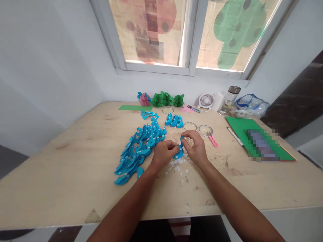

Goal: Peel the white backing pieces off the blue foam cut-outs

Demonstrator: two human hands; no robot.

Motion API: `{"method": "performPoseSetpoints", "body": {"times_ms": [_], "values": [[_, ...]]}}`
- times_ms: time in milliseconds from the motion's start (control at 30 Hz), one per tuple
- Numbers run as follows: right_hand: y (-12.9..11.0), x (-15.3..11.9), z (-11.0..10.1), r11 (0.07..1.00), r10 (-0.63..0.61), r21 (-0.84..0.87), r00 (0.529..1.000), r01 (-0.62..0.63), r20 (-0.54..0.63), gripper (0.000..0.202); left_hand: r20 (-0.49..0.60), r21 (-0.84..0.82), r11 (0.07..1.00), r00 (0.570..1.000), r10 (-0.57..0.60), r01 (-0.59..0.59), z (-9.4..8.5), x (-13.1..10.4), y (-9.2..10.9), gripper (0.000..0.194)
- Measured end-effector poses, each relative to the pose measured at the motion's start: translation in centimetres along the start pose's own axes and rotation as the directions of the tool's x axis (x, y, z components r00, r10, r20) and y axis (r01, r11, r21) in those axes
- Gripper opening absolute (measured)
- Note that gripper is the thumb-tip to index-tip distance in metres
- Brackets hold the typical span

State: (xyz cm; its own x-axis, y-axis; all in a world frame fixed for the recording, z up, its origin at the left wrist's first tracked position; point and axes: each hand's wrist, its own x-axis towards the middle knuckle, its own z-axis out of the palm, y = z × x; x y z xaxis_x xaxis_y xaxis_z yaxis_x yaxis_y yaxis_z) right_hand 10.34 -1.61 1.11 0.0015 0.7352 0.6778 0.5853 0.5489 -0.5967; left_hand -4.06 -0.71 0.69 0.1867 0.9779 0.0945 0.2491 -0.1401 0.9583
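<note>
Left hand (164, 153): in the head view, its thumb and a finger were pinched together on the lower left side of a curved blue paper piece (179, 155).
Right hand (196, 148): its fingertips were closed on the upper end of that piece.
Piece location: off the wood, around mid-width of the table (63, 161), nearer the far edge than the near edge.
Step in hand: judged to be fine fingertip work on one piece, probably at a white patch on it.
Next move: judged to call for a light, steady two-handed pinch, since thin paper could crease.
White paper bits (178, 162): lay loose beneath the hands and toward the near edge.
Blue paper heap (141, 148): lay just beside the Left hand, limiting leftward travel.
Pink-handled tool (213, 139): lay near the Right hand.
Widest room: between the heap and the left edge.
Right-edge limit: green sheet (234, 126), with a white pen (235, 136) alongside.
</note>
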Motion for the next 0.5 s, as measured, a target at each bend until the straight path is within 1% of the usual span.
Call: {"method": "performPoseSetpoints", "body": {"times_ms": [167,333,433,500], "values": [[-0.06,0.10,-0.16,0.997,-0.020,-0.071,1.000,0.019,-0.014,0.005,0.015,-0.079,0.995,0.998,-0.055,0.056,-0.04,0.07,-0.03,0.011],[-0.25,0.12,-0.42,0.997,-0.031,-0.075,0.999,0.032,0.023,0.005,0.055,-0.135,0.985,0.993,-0.100,0.106,-0.27,0.11,0.34,0.011],[-0.30,0.10,-0.55,0.999,0.009,-0.044,0.998,-0.006,0.055,0.005,0.061,-0.166,0.980,0.993,-0.099,0.108,-0.32,0.10,0.40,0.011],[-0.22,0.09,-0.57,0.999,0.048,-0.027,0.997,-0.046,0.061,0.005,0.053,-0.156,0.984,0.996,-0.076,0.083,-0.28,0.06,0.36,0.011]]}}
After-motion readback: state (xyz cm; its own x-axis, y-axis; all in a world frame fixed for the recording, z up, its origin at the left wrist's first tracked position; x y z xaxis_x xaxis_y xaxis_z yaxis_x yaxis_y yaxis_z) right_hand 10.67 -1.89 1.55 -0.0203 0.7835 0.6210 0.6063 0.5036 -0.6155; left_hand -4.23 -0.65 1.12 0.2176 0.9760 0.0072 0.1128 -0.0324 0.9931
